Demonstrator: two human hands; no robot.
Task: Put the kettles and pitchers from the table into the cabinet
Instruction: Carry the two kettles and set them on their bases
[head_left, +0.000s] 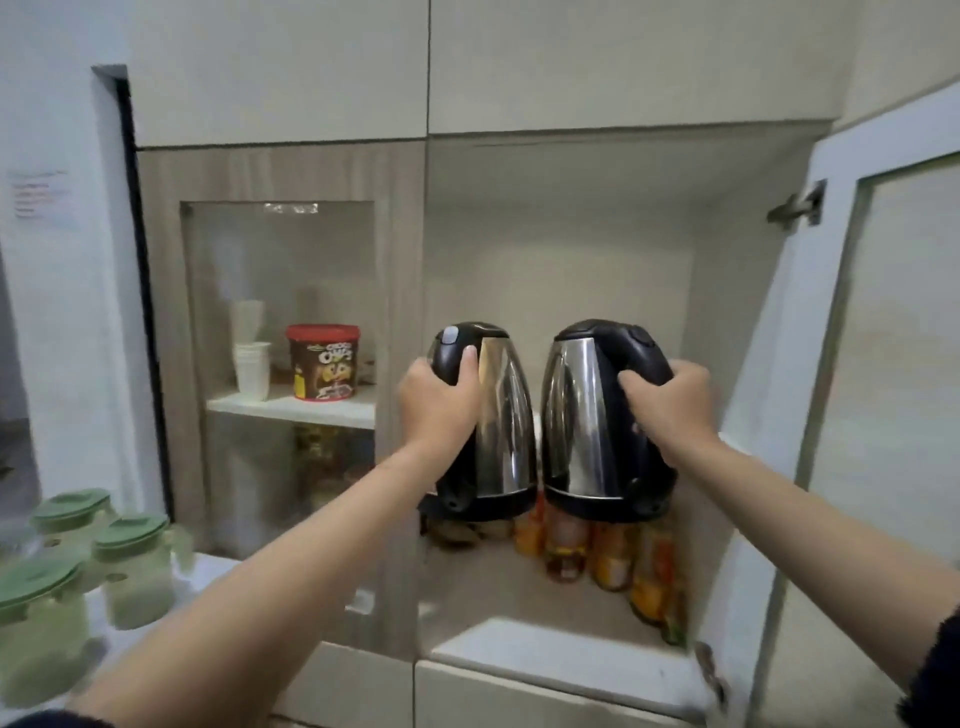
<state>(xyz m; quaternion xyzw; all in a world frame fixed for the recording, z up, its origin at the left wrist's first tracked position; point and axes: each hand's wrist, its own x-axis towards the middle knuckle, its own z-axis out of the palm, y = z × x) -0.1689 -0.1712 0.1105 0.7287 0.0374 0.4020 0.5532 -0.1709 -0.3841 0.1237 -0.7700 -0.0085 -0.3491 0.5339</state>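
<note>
the left hand (436, 402) curls its fingers round the black handle of one steel electric kettle (498, 431), and the right hand (675, 405) grips the handle of a second kettle (587, 431). both kettles are held upright, side by side, in front of the open cabinet (571, 249), above its jars (608, 556). three green-lidded pitchers (130, 566) stand on the table (208, 571) at lower left.

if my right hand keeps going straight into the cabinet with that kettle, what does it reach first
Probably the cabinet's back wall. The right hand and kettle seem above the bottles, though depth is unclear.
</note>
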